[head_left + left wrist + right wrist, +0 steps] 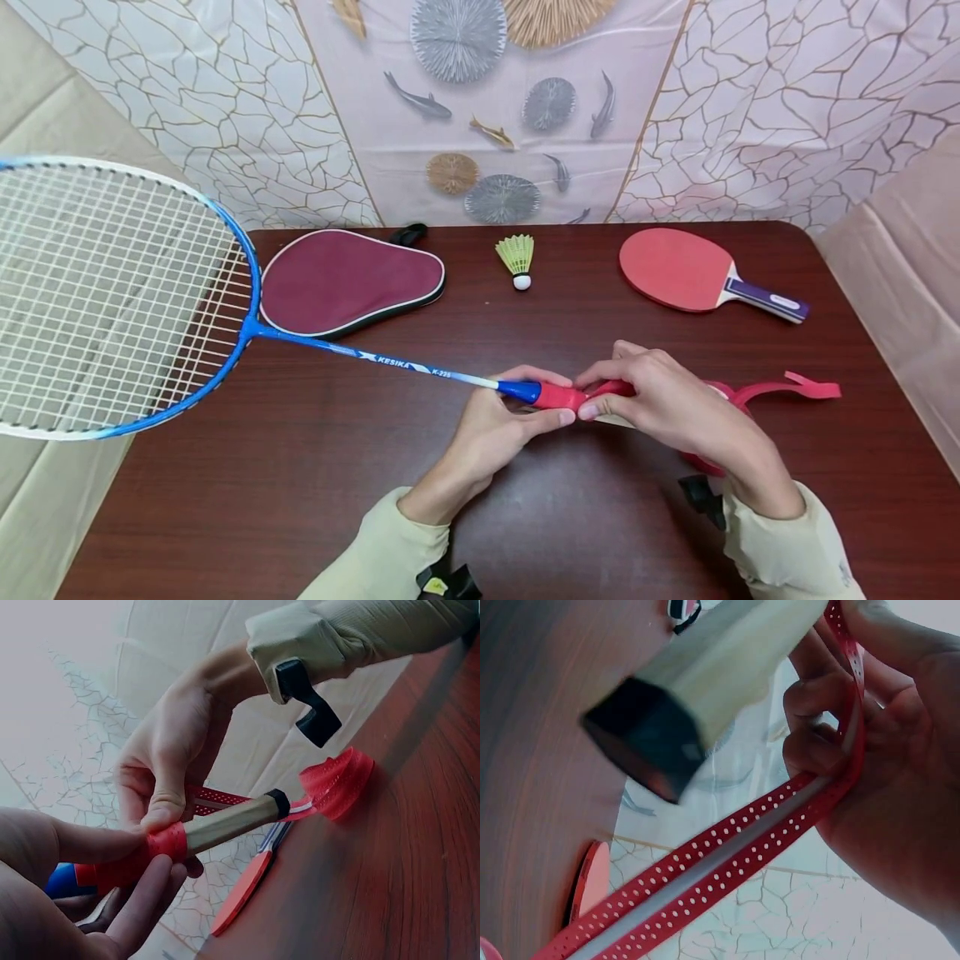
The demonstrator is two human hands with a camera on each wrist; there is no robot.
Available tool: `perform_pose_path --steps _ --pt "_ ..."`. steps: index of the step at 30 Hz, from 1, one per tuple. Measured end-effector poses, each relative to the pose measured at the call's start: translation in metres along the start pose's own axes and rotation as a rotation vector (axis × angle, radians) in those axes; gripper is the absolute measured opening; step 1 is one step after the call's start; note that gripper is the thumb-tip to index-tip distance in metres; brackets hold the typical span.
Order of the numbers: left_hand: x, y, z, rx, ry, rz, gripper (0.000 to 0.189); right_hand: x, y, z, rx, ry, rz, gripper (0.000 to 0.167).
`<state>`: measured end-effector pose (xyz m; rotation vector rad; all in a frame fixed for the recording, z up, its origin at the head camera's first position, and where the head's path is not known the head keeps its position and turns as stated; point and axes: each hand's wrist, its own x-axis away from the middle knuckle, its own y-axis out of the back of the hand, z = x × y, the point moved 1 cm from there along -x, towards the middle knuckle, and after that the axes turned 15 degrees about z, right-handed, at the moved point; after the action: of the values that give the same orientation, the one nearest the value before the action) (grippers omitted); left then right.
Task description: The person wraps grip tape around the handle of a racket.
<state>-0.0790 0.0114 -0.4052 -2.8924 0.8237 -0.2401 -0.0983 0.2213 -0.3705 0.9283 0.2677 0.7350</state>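
Observation:
A blue and white badminton racket (405, 363) lies across the head view, its strung head to the left. My left hand (487, 433) holds the top of its handle, thumb and fingers around the part wrapped in red perforated grip tape (558, 397). Close beside it, my right hand (671, 404) pinches the tape at the wrap's edge, thumb pressed onto it. Beyond the wrap, the left wrist view has the handle's bare wood (232, 825) and black butt cap (278, 802). A loose tape strip (727, 851) runs through the right palm down to a curled length (337, 784).
Along the table's back are a maroon paddle case (348, 282), a yellow shuttlecock (517, 257) and a red table tennis paddle (675, 268). The tape's free end (813, 388) sticks out right of the right hand. A patterned cloth (495, 125) hangs behind the table.

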Motion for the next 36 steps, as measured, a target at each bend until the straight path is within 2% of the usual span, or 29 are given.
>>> perform_pose_path --steps 4,8,14,19,23,26,30,33,36 --pt "-0.001 0.000 0.000 0.010 -0.022 -0.013 0.042 -0.003 -0.004 0.000 0.064 0.026 -0.017 0.024" --pt "-0.002 0.000 0.002 0.023 -0.015 -0.050 0.045 -0.006 -0.006 0.000 0.087 0.001 -0.060 0.028" --pt "-0.003 -0.002 0.006 0.101 -0.008 -0.103 0.038 -0.010 -0.009 0.003 0.095 0.025 -0.113 0.030" --pt "-0.003 -0.002 0.008 0.170 0.016 -0.124 0.032 -0.013 -0.011 0.005 0.100 0.044 -0.118 0.030" --pt "-0.004 -0.001 0.009 0.120 0.009 -0.125 0.028 -0.013 -0.011 0.005 0.100 0.008 -0.130 0.036" --pt "-0.004 0.000 0.007 0.058 -0.024 -0.127 0.025 -0.013 -0.010 0.005 0.122 -0.019 -0.173 0.042" --pt "-0.003 0.002 0.003 0.029 -0.060 -0.132 0.024 -0.013 -0.009 0.005 0.164 -0.020 -0.226 0.045" --pt "-0.002 0.003 0.001 0.025 -0.055 -0.124 0.024 -0.012 -0.007 0.006 0.162 -0.007 -0.217 0.041" --pt "-0.002 0.004 0.000 0.022 -0.044 -0.112 0.025 -0.009 -0.004 0.006 0.109 0.017 -0.181 0.033"
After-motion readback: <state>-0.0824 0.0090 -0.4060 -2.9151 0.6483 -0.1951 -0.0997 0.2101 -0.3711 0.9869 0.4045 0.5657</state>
